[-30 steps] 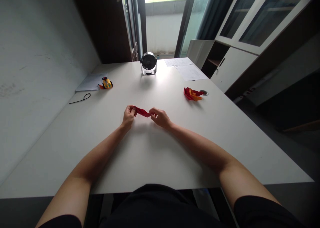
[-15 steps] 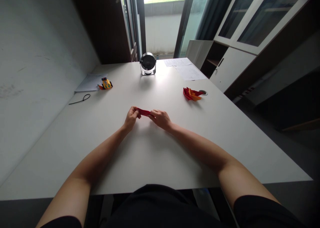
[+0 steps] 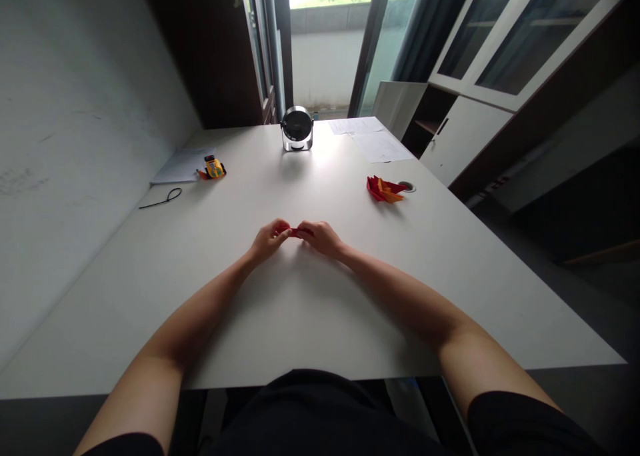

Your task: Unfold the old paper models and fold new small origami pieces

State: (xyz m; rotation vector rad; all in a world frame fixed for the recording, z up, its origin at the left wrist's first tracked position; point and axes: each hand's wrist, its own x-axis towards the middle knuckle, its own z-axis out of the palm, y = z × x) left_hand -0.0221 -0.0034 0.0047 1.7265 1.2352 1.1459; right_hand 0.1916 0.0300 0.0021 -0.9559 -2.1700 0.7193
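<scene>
A narrow folded strip of red paper (image 3: 294,232) is stretched between my two hands, just over the middle of the white table. My left hand (image 3: 271,238) grips its left end, thumb along the near side. At the other end my right hand (image 3: 321,237) pinches the paper between thumb and fingers. Much of the strip is covered by my fingers, so its full shape is hidden. Farther right lie folded red and orange paper pieces (image 3: 384,189), apart from my hands.
On the left are a yellow-and-black toy-like object (image 3: 214,168), a black cable tie (image 3: 167,199) and paper sheets (image 3: 176,167). A round black device on a stand (image 3: 297,128) is at the back. More papers (image 3: 383,147) lie back right, near a round table grommet (image 3: 408,187).
My left hand has shifted slightly right and nearer, its thumb now reaching along the paper strip. Less red shows between my hands. The right hand has barely moved.
</scene>
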